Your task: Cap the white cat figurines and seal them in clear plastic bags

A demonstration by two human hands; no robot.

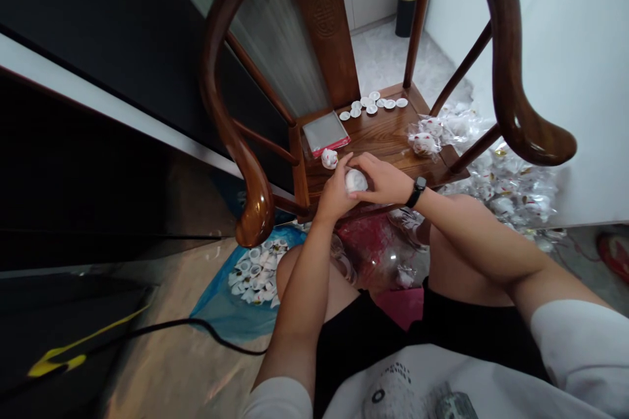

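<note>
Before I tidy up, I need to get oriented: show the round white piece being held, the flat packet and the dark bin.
Round white piece [356, 181]: head view, its exposed face.
Flat packet [325, 131]: head view, its greyish top.
Dark bin [405, 18]: head view, its outer side.

The wooden chair seat [381, 137] carries white discs [371, 109], clear bags [325, 131], a figurine [329, 158] and a wrapped piece [423, 143].

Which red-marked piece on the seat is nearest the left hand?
The lone piece beside the left hand, by the red-edged packet; wrapped ones lie at the right of the seat.
</note>
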